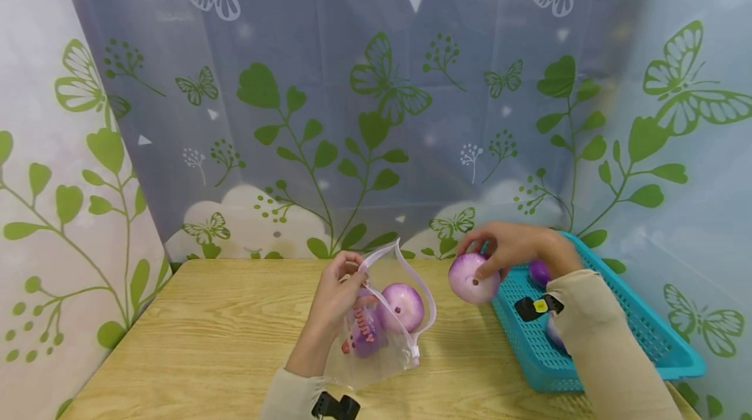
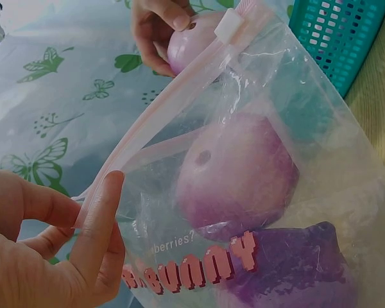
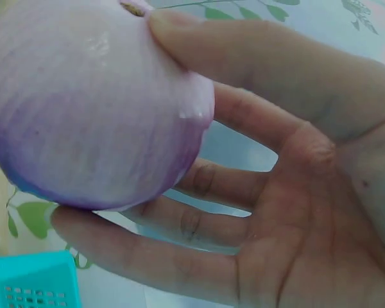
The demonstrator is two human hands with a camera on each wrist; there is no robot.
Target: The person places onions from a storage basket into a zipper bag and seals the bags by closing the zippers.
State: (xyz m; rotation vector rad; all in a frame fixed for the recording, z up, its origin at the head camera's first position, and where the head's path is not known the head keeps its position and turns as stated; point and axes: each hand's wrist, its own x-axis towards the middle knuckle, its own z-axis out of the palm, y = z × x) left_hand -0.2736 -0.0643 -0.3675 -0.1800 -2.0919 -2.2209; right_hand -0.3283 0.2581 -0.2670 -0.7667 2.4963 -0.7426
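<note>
Right of my left hand (image 1: pixel 333 288), which pinches the limp bag (image 1: pixel 369 369) at its rim, my right hand (image 1: pixel 512 247) curls wide around a purple onion (image 1: pixel 464 277), likely firm and slippery, best cupped about its widest part.

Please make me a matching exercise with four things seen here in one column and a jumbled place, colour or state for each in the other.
Column one:
1. left grip
2. right grip
3. zip bag
4. basket

Column two:
A. turquoise, with perforated walls
B. holds the zip bag by its opening edge
C. see-through, with pink lettering
D. holds an onion-like item outside the zip bag

Right pairs: 1-B, 2-D, 3-C, 4-A.
</note>
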